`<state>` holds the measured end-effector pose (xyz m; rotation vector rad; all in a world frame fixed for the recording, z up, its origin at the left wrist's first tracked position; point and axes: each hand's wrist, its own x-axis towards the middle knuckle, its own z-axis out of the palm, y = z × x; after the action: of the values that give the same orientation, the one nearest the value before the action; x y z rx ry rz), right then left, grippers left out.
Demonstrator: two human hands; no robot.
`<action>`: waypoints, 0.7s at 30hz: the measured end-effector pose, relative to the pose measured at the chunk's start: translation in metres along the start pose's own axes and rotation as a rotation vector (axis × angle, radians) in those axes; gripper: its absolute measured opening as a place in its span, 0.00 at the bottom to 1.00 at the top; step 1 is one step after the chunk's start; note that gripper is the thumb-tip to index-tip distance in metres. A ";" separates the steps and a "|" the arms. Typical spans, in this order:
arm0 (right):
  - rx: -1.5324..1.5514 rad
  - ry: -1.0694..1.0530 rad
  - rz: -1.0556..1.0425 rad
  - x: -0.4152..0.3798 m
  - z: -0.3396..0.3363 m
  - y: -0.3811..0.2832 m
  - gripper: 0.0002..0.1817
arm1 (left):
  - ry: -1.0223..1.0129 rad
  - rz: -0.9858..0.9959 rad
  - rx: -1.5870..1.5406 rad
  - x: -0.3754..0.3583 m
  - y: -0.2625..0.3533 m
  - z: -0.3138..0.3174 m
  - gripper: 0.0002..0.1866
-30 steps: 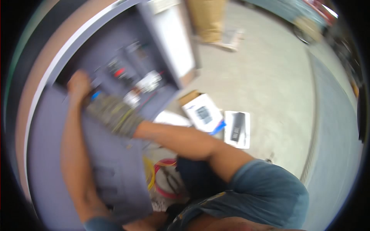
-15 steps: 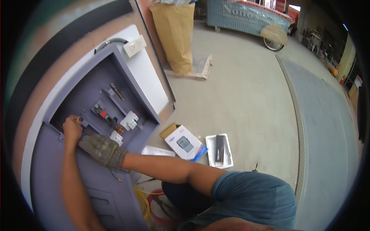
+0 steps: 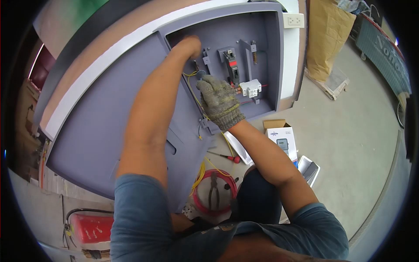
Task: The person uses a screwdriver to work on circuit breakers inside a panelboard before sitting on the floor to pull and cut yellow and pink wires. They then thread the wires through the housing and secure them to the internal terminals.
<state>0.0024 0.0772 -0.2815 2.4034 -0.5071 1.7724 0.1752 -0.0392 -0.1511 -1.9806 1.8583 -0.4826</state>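
Note:
My bare left hand (image 3: 189,46) reaches into the upper left corner of the grey metal electrical box (image 3: 279,56); its fingers are hidden in shadow. My right hand (image 3: 219,102), in a grey-green knit glove, is curled round a tool with a blue-grey handle (image 3: 200,74) and a thin dark shaft, perhaps a screwdriver. A yellow wire (image 3: 194,97) runs down the box's left edge beside the glove. To the right, inside the box, are a black breaker (image 3: 232,70) with a red mark and a white breaker (image 3: 251,89).
The box door (image 3: 104,118) hangs open at left. On the floor lie pliers (image 3: 213,192) within a red wire coil (image 3: 197,203), a red-handled screwdriver (image 3: 235,159), a meter carton (image 3: 281,139) and a white tray (image 3: 312,172). A red fire extinguisher (image 3: 91,228) is at lower left.
My view has swung left and down, so both arms and the floor tools show more fully. Both hands remain at the box's left side; the left now reaches deeper into its upper corner.

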 end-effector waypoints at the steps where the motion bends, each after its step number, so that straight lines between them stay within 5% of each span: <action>1: 0.009 0.002 0.006 0.002 -0.004 0.008 0.13 | -0.041 -0.052 -0.019 0.006 0.004 -0.005 0.10; 10: 0.072 -0.039 0.126 0.007 -0.008 0.000 0.16 | -0.053 -0.175 -0.158 -0.007 0.008 -0.013 0.18; 16: -0.062 0.004 -0.113 0.006 -0.010 0.007 0.17 | -0.100 -0.175 -0.090 0.004 0.006 -0.006 0.19; 19: -0.053 0.009 -0.097 0.010 -0.010 0.005 0.18 | -0.124 -0.093 -0.097 0.009 0.002 -0.002 0.18; 21: 0.024 -0.087 0.108 0.013 -0.017 -0.004 0.19 | -0.104 -0.104 -0.133 0.005 0.001 -0.002 0.18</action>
<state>-0.0078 0.0831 -0.2636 2.5237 -0.6404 1.7302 0.1737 -0.0446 -0.1499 -2.1534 1.7722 -0.2851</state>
